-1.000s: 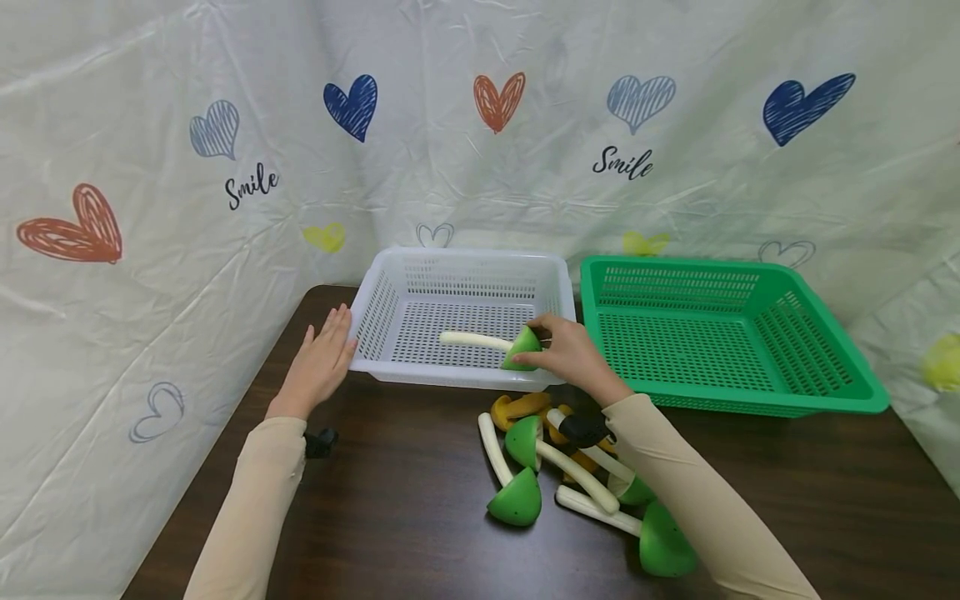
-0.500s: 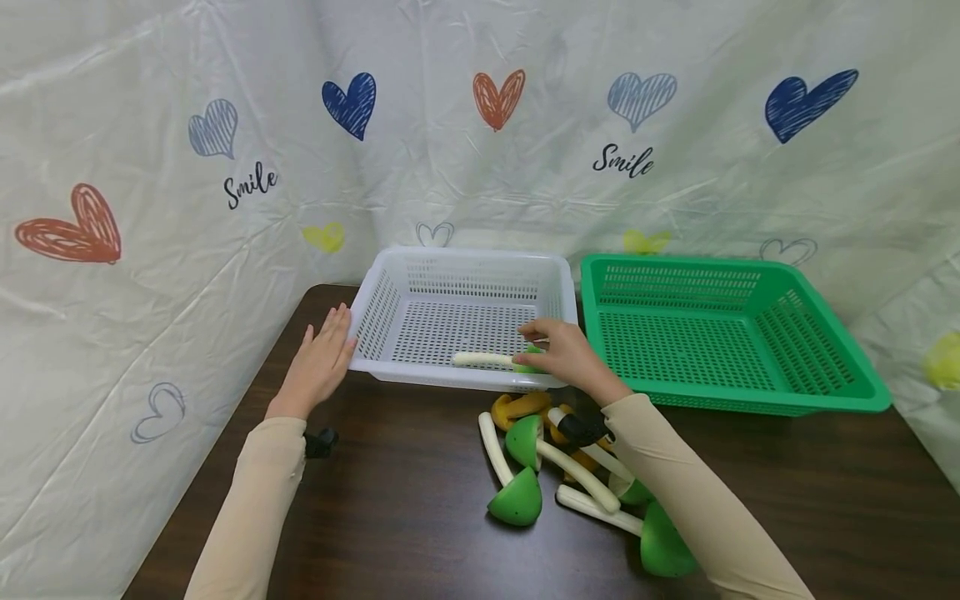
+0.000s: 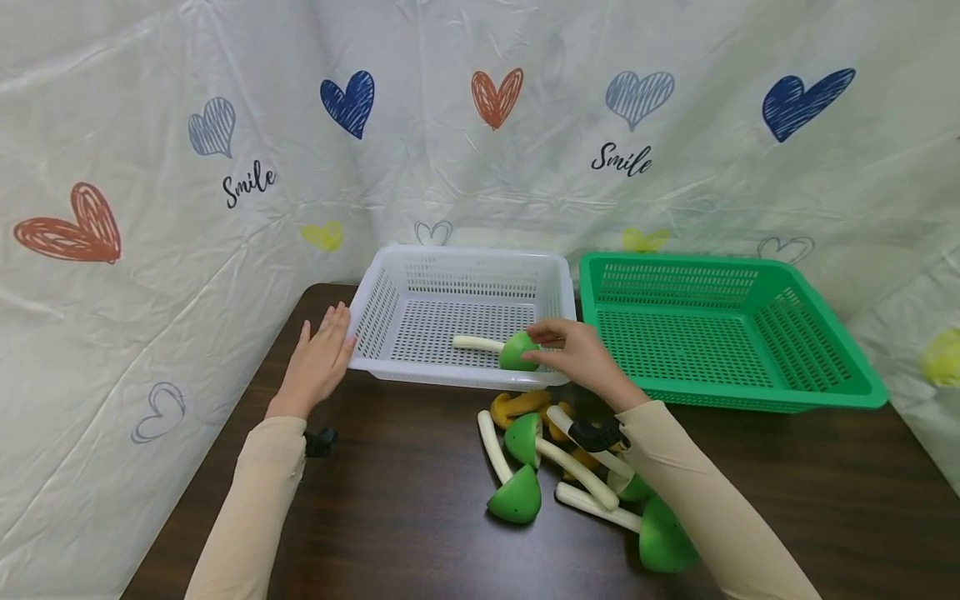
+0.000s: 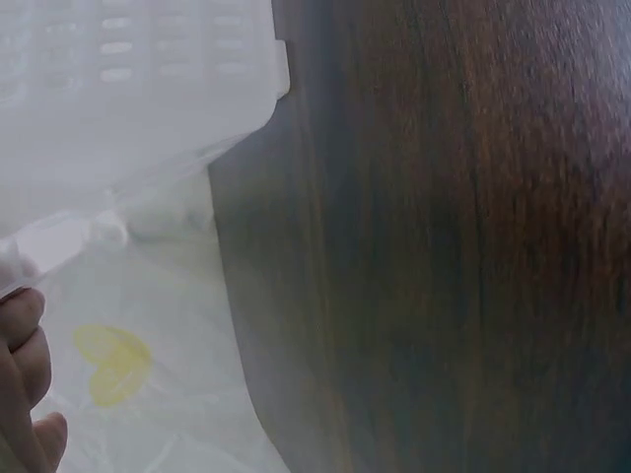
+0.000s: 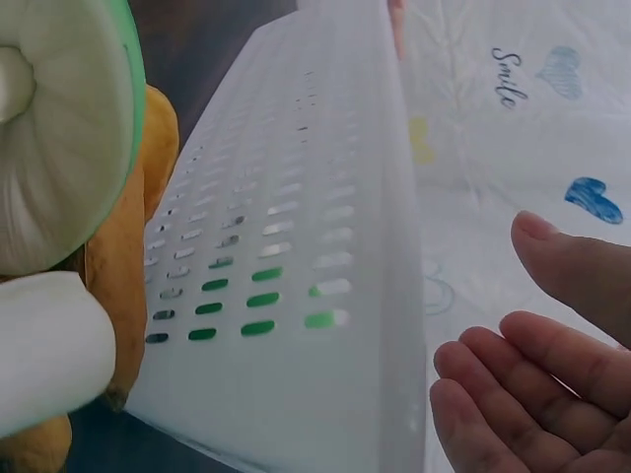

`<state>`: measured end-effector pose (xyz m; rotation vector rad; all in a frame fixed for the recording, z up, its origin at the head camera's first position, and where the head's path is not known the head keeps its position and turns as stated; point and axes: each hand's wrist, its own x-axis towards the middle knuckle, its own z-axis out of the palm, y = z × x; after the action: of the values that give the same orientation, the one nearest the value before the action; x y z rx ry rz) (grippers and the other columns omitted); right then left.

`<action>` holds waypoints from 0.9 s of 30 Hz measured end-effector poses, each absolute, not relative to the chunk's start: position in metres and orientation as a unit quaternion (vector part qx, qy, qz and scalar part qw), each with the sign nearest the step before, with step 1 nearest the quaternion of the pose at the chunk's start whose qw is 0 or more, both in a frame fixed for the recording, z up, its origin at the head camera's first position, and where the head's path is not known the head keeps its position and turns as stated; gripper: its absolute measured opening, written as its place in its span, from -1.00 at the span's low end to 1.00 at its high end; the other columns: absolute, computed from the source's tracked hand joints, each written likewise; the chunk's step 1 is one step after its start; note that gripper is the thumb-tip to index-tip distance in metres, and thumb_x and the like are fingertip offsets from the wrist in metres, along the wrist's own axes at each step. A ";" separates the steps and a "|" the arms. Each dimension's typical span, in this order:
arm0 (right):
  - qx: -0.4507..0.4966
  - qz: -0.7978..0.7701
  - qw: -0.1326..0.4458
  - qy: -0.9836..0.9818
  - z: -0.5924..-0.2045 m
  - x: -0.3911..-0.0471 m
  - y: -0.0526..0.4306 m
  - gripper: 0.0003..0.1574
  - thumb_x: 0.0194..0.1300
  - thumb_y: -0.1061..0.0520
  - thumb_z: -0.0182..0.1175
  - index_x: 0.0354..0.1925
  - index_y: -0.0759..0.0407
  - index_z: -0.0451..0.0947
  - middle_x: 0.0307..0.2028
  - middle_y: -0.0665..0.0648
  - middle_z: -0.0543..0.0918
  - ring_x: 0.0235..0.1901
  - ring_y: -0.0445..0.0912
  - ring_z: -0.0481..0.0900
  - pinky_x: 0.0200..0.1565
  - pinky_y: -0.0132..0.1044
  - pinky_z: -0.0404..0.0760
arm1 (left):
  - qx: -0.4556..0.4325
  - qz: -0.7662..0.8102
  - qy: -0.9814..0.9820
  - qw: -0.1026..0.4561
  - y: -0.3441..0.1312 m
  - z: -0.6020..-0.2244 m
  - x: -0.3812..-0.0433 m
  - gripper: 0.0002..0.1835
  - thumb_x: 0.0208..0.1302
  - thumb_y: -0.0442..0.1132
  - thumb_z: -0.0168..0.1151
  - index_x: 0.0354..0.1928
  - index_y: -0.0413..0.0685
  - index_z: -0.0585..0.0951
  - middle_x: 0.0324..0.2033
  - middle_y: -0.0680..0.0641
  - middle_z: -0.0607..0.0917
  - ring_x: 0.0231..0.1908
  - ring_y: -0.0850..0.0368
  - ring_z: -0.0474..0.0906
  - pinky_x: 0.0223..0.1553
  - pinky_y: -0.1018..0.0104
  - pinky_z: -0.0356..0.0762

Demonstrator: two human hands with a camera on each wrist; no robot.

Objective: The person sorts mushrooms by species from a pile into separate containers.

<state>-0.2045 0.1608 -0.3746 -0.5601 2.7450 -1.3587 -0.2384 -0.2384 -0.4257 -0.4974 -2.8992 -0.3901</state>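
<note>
A toy mushroom with a green cap (image 3: 516, 352) and a pale stem lies in the white basket (image 3: 450, 375), its stem pointing left. Just right of the cap, over the basket's front right corner, is my right hand (image 3: 576, 357). Its thumb and fingers are apart and hold nothing in the right wrist view. My left hand (image 3: 318, 360) rests with extended fingers against the basket's left side. Several more green-capped mushrooms (image 3: 516, 496) and some orange-brown pieces (image 3: 520, 407) lie in a pile before the basket, partly hidden by my right wrist and sleeve.
A green basket (image 3: 750, 398) stands to the right, close beside the white one. Both are on a dark wooden table (image 3: 397, 492). Behind the table hangs a pale sheet (image 3: 442, 183) printed with hearts.
My right hand has let go of the mushroom, which dropped into the white basket and rolled so its cap shows. The hand has drawn slightly right. My left hand has stayed in place.
</note>
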 end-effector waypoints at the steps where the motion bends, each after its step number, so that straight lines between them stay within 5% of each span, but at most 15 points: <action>1: -0.178 -0.440 0.012 0.880 -0.373 -0.203 0.163 -0.44 0.17 0.07 0.33 0.08 0.33 0.52 0.01 0.32 0.58 -0.01 0.15 0.56 -0.04 -0.08 0.56 | -0.167 -0.126 -0.974 0.091 -0.238 -0.426 -0.239 -0.39 0.50 -0.09 -0.25 0.41 -0.36 0.05 0.42 -0.26 0.05 0.42 -0.13 -0.10 0.33 -0.20 -0.27; 18: -0.160 -0.435 -0.029 0.886 -0.365 -0.168 0.202 -0.54 0.19 0.09 0.32 0.03 0.27 0.55 -0.02 0.22 0.61 -0.07 0.10 0.60 -0.12 -0.10 0.59 | -0.161 -0.142 -0.971 0.106 -0.237 -0.430 -0.239 -0.40 0.51 -0.09 -0.27 0.41 -0.36 0.06 0.41 -0.27 0.09 0.41 -0.13 -0.07 0.33 -0.20 -0.23; 27: -0.128 -0.423 -0.035 0.896 -0.366 -0.137 0.227 -0.53 0.19 0.02 0.31 0.04 0.17 0.55 -0.02 0.15 0.62 -0.02 0.05 0.59 -0.13 -0.33 0.59 | -0.159 -0.147 -0.971 0.099 -0.238 -0.430 -0.239 -0.40 0.51 -0.09 -0.30 0.42 -0.35 0.03 0.41 -0.27 0.07 0.41 -0.13 -0.09 0.32 -0.22 -0.21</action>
<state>-0.1373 0.2270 -0.3661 -0.4120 2.8799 -1.3585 -0.2394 -0.2376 -0.4297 -0.4717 -2.8729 -0.4341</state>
